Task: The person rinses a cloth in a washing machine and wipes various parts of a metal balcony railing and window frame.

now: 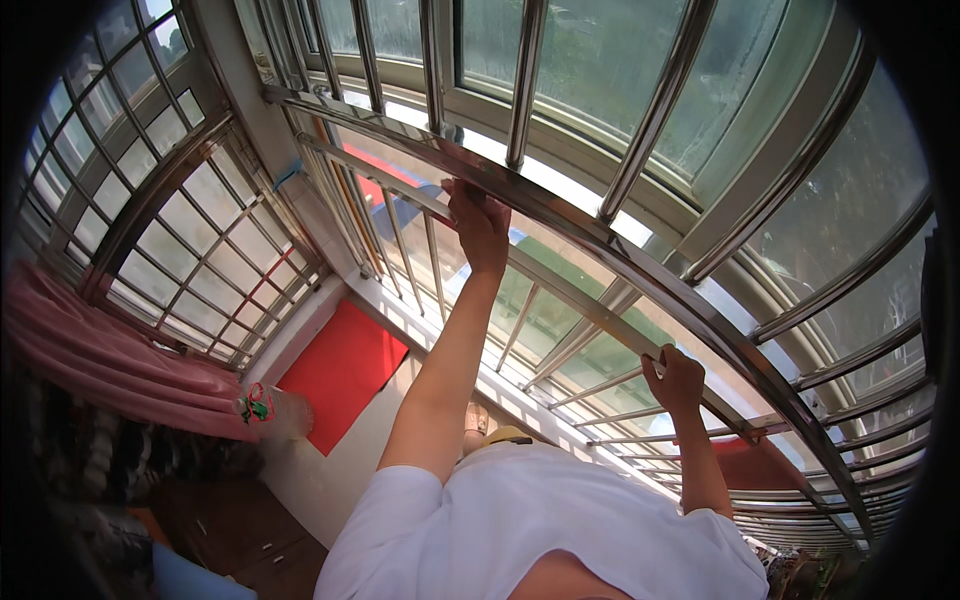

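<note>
In front of me runs a window guard of shiny metal bars. My left hand point(480, 229) is raised to the underside of its thick upper handrail point(555, 196). The fingers are bent and partly hidden there, and a pinkish patch shows beside them; I cannot tell whether it is a cloth. Lower down, my right hand point(677, 379) is curled around the narrower lower rail point(577, 298), the thumb on its near side. Thin upright bars point(519, 327) drop from this rail to a white sill.
Sliding glass windows point(600, 67) stand behind the bars. At left are a barred window point(202, 255) and a pink curtain point(127, 360). A red mat point(341, 375) lies on the floor beside a clear plastic container point(289, 412). Dark drawers point(240, 525) stand at lower left.
</note>
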